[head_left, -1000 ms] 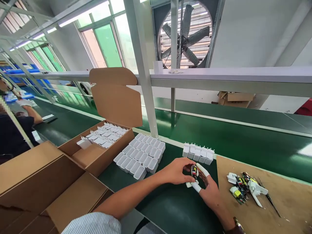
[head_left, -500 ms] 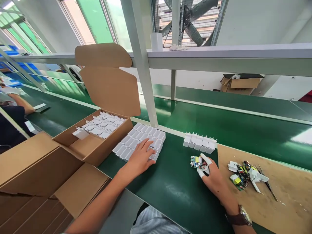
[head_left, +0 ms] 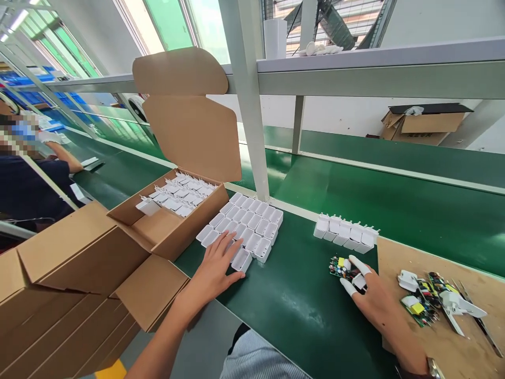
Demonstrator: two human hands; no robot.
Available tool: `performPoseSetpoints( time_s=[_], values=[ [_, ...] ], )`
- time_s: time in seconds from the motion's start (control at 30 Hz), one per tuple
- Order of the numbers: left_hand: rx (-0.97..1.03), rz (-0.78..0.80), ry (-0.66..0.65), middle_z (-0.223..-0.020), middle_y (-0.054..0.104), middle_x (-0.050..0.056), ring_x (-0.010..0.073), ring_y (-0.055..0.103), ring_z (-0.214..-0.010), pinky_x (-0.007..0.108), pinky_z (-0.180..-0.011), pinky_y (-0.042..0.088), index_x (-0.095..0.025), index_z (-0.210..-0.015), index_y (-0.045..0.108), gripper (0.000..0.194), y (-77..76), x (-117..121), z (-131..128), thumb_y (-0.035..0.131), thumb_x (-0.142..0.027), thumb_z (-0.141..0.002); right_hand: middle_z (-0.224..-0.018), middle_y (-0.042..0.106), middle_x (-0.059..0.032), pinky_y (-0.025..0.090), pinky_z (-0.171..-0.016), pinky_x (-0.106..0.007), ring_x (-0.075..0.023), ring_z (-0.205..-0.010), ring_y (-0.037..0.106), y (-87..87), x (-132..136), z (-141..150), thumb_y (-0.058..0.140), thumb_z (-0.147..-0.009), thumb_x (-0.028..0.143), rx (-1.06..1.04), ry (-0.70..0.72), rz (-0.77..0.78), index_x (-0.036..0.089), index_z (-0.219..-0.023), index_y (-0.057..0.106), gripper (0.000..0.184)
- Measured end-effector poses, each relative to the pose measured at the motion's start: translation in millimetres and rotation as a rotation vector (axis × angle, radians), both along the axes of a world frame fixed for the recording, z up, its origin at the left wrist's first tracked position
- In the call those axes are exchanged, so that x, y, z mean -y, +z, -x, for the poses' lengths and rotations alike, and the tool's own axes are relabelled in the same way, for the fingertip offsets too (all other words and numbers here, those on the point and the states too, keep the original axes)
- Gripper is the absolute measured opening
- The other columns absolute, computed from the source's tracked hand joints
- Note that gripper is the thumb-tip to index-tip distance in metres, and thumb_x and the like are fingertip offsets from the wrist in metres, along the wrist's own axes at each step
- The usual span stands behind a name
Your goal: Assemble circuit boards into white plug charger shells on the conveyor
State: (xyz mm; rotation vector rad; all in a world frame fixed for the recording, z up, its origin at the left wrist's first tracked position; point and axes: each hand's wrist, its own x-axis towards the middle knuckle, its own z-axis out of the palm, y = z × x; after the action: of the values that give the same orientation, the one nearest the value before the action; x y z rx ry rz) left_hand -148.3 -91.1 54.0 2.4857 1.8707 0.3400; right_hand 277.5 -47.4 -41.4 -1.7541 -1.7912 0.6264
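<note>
1. The right hand covers part of the circuit board and of a white piece beside it; how the two join cannot be made out.
2. The left hand hides some white housings at the near side of their block. Whether its fingertips touch them is unclear.
3. The watch on the right wrist is cut off by the bottom edge, the fan by the top. Another person is only partly in view at the left, partly pixelated.
4. The right hand is narrowed, white-covered fingertips gripping the circuit board and white piece; the left is spread wide, palm down, holding nothing visible.
5. The circuit board juts leftward from the right fingertips, well apart from the left hand, above the green tabletop and nearer the viewer than the short row of white cases.
6. More boards lie right of the right hand, on a brown sheet.
</note>
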Motion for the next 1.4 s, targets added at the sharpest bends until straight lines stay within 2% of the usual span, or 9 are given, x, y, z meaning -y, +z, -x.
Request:
performPoseSetpoints(
  time_s=[0.17, 0.47, 0.67, 0.77, 0.93, 1.03, 1.17, 1.33, 1.4],
  values=[
    [-0.005, -0.005, -0.007, -0.162, 0.039, 0.013, 0.0403, 0.033, -0.151, 0.062, -0.116, 0.039, -0.029, -0.155, 0.037, 0.065, -5.3, -3, -3, 0.061, -0.047, -0.097, -0.134, 0.065, -0.0146, 0.054, -0.097, -0.045, -0.0317, -0.108, 0.067, 2.5, 1, -2, 0.051, -0.087, 0.047, 0.06, 0.042, 0.11, 0.016, -0.149, 0.048, 0.069],
    [0.009, -0.008, -0.034, -0.163, 0.038, 0.011, 0.0406, 0.029, -0.153, 0.062, -0.115, 0.04, -0.035, -0.154, 0.04, 0.064, -0.5, 1, -17, 0.066, -0.041, -0.095, -0.132, 0.065, -0.0133, 0.053, -0.099, -0.048, -0.032, -0.113, 0.066, 0.4, 4, -4, 0.051, -0.089, 0.043, 0.08, 0.077, 0.043, 0.019, -0.148, 0.049, 0.064],
    [0.011, -0.121, -0.145, -0.155, 0.047, 0.012, 0.0402, 0.028, -0.153, 0.065, -0.115, 0.038, -0.027, -0.119, 0.068, 0.022, -4.5, -17, -39, 0.062, -0.025, -0.097, -0.125, 0.069, -0.0122, 0.056, -0.096, -0.046, -0.0304, -0.105, 0.069, 1.8, 2, -2, 0.051, -0.088, 0.046, 0.023, 0.059, 0.023, 0.019, -0.145, 0.054, 0.063],
    [0.099, -0.145, -0.242, -0.144, 0.054, 0.012, 0.0363, 0.037, -0.148, 0.059, -0.115, 0.041, -0.022, -0.096, 0.068, 0.011, -0.7, -24, -57, 0.058, -0.021, -0.099, -0.131, 0.068, -0.0117, 0.055, -0.099, -0.046, -0.03, -0.109, 0.069, 6.5, 2, -1, 0.052, -0.09, 0.044, 0.003, 0.064, -0.001, 0.02, -0.146, 0.053, 0.061],
    [0.258, 0.071, -0.457, -0.155, 0.044, 0.012, 0.0281, 0.057, -0.132, 0.043, -0.107, 0.053, -0.021, -0.102, 0.065, 0.013, 2.3, -39, -106, 0.052, -0.022, -0.102, -0.132, 0.067, -0.0123, 0.055, -0.101, -0.048, -0.0294, -0.112, 0.068, 26.6, 3, 4, 0.056, -0.09, 0.041, -0.054, 0.041, -0.068, 0.019, -0.148, 0.049, 0.062],
    [0.29, 0.148, -0.566, -0.155, 0.044, 0.013, 0.0278, 0.062, -0.125, 0.041, -0.103, 0.055, -0.02, -0.095, 0.065, 0.015, -4.4, -61, -138, 0.051, -0.021, -0.1, -0.117, 0.071, -0.0115, 0.06, -0.09, -0.045, -0.0269, -0.097, 0.071, 34.8, 1, 6, 0.058, -0.092, 0.04, -0.113, -0.018, -0.096, 0.018, -0.149, 0.048, 0.062],
    [0.44, 0.244, -0.582, -0.148, 0.048, 0.013, 0.0255, 0.066, -0.116, 0.038, -0.099, 0.056, -0.019, -0.095, 0.064, 0.003, -19.7, -90, -168, 0.062, -0.02, -0.092, -0.121, 0.069, -0.0127, 0.059, -0.093, -0.045, -0.0265, -0.107, 0.069, 35.6, 0, 3, 0.059, -0.092, 0.037, -0.197, -0.034, -0.218, 0.017, -0.149, 0.046, 0.062],
    [0.721, 0.338, -0.423, -0.141, 0.053, 0.013, 0.0307, 0.058, -0.128, 0.048, -0.108, 0.051, -0.025, -0.137, 0.046, 0.077, -50.9, -101, -182, 0.088, -0.039, -0.074, -0.127, 0.067, -0.0121, 0.059, -0.096, -0.043, -0.0252, -0.111, 0.068, 35.3, 6, 4, 0.059, -0.094, 0.033, -0.211, 0.012, -0.315, 0.022, -0.152, 0.043, 0.061],
    [0.719, 0.372, -0.389, -0.144, 0.054, 0.013, 0.032, 0.055, -0.133, 0.051, -0.112, 0.048, -0.026, -0.148, 0.037, 0.085, -62.4, -100, -182, 0.084, -0.04, -0.078, -0.131, 0.065, -0.0117, 0.059, -0.097, -0.042, -0.0253, -0.116, 0.066, 35.9, 10, 7, 0.059, -0.095, 0.032, -0.199, 0.08, -0.313, 0.024, -0.153, 0.04, 0.062]
  ],
)
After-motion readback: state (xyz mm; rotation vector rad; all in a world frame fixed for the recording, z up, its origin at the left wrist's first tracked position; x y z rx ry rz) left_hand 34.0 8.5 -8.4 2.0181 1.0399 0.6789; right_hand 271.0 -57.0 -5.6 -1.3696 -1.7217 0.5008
